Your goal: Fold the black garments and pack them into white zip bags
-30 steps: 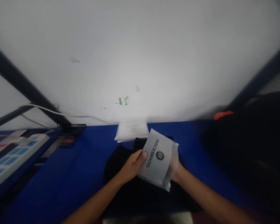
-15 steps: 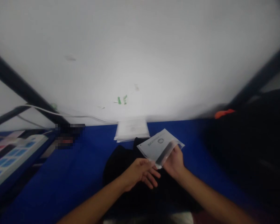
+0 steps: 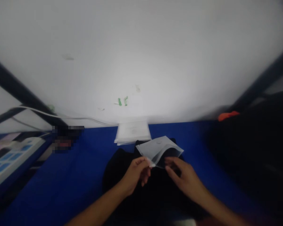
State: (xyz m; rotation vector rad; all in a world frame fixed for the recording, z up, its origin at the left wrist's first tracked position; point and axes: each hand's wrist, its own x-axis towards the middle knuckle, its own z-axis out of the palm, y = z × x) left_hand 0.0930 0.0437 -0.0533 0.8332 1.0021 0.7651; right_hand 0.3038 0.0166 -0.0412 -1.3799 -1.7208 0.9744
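Note:
A translucent plastic bag [image 3: 153, 147] with faint printing lies over black cloth [image 3: 119, 163], its mouth gaping toward me. The near left corner of the bag is pinched between the thumb and fingers of my left hand [image 3: 138, 172]. At the bag's mouth is my right hand [image 3: 185, 175], its thumb and fingers apart and nothing visible between them; the fingertips are close to the bag's open edge. Just behind the cloth, against the wall, rests a stack of similar flat bags [image 3: 133, 131].
A blue surface [image 3: 68, 179] spreads beneath everything. At the left lies a white power strip with blue panels [image 3: 11, 160]. A white cable [image 3: 70, 117] runs along the wall [image 3: 141, 56]. On the right are a large black mass [image 3: 254, 147] and an orange item [image 3: 228, 115].
My right hand has come back out from under the bag and moved nearer to me. The bag's mouth has opened wider. My left hand has shifted slightly left.

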